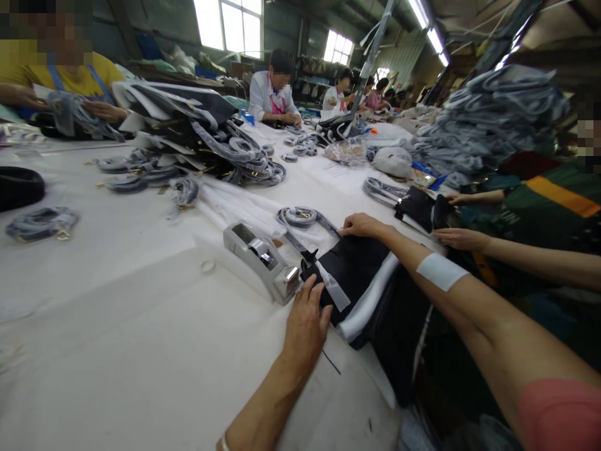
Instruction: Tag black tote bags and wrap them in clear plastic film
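Two hands (306,316) (365,225) on black bag (359,255); tape dispenser (271,268), coiled strap (297,219) beside.

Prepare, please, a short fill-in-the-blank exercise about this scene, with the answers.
The left hand and right hand touch a bag-like item coloured mainly ____.
The tape dispenser stands nearer to the ____ hand than the other.
A pale patch covers part of the ____ forearm.
The co-worker at far left wears a ____ top.
Missing words: black; left; right; yellow.

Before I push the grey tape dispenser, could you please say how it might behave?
The tape dispenser looks rigid, with a hard, moulded-looking body. Its long, low shape probably resists tipping. Resting flat, it should slide, not roll.
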Demonstrator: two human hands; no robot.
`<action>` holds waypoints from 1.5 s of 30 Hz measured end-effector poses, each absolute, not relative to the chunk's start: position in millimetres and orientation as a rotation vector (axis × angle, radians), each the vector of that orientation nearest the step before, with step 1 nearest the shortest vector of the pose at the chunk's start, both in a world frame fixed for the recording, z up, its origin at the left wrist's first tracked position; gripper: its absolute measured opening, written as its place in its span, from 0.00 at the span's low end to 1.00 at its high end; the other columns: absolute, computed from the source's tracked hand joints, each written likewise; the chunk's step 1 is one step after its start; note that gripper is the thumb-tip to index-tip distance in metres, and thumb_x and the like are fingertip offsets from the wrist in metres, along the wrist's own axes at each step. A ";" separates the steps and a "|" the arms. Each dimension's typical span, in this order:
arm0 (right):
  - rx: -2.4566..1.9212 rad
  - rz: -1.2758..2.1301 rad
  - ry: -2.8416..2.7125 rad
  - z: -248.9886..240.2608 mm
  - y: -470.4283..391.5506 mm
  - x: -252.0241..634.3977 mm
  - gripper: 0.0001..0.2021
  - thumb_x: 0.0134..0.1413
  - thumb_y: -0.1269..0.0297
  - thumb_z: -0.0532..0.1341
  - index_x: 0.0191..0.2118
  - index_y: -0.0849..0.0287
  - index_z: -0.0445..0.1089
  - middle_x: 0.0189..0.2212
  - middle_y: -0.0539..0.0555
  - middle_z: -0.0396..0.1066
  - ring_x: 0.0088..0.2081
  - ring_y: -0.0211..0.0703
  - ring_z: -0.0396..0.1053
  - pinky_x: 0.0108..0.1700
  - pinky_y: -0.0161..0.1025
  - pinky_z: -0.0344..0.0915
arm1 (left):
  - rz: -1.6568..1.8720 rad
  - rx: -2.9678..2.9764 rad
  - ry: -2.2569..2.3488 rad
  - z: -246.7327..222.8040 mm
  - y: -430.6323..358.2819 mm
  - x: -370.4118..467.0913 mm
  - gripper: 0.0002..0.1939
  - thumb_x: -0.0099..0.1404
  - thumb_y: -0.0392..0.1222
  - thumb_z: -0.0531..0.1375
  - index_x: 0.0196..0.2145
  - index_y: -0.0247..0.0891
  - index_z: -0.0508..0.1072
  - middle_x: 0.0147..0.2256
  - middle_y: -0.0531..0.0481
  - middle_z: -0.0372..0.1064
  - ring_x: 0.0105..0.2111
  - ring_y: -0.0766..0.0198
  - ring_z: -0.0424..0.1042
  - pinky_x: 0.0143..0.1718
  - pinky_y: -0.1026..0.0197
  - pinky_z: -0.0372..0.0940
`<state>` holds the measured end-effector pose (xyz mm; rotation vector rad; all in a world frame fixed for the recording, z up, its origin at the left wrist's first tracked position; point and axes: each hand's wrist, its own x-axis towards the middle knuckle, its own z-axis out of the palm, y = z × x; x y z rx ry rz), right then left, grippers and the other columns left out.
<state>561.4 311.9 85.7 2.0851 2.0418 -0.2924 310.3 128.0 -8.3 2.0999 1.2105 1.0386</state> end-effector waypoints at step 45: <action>3.323 -0.090 2.237 95.7 147.5 656.1 0.17 0.57 0.48 0.55 0.42 0.52 0.73 0.48 0.57 0.73 0.54 0.54 0.67 0.60 0.47 0.56 | 0.930 1.795 0.885 19.1 80.8 295.7 0.33 0.60 0.34 0.58 0.62 0.44 0.55 0.66 0.41 0.47 0.66 0.51 0.47 0.64 0.41 0.50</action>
